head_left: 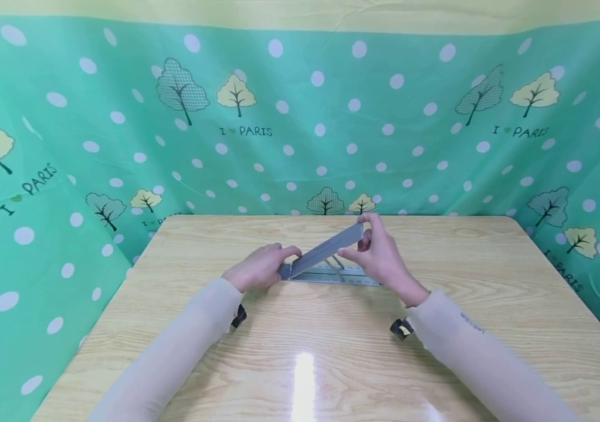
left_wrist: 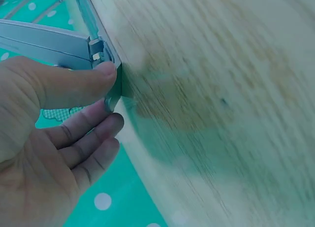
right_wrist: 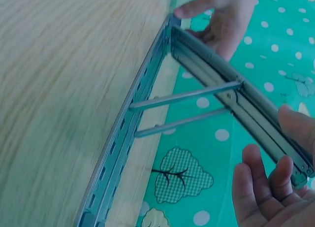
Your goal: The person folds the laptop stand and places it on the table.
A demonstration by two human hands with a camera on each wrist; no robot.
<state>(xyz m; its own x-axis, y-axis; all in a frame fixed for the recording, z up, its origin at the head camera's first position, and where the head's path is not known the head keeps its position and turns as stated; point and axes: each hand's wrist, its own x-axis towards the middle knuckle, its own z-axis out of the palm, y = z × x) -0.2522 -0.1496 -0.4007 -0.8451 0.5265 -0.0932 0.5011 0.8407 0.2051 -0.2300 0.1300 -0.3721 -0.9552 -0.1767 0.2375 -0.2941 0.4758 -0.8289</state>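
Observation:
A grey folding metal stand (head_left: 328, 249) lies on the table, its upper arm tilted up to the right from a hinge at the left end. The slotted base rail (right_wrist: 125, 121) lies along the tabletop, and two thin struts (right_wrist: 187, 96) link it to the raised arm. My left hand (head_left: 263, 266) pinches the hinged end; the left wrist view has the thumb on top, while the lower fingers curl loosely beneath. With thumb and fingers, my right hand (head_left: 381, 252) grips the arm's raised free end, above the base.
The wooden table (head_left: 321, 328) has a bright light reflection near its front. Behind and beside it hangs a green dotted cloth (head_left: 300, 164) printed with trees. Black wrist straps show below both sleeves.

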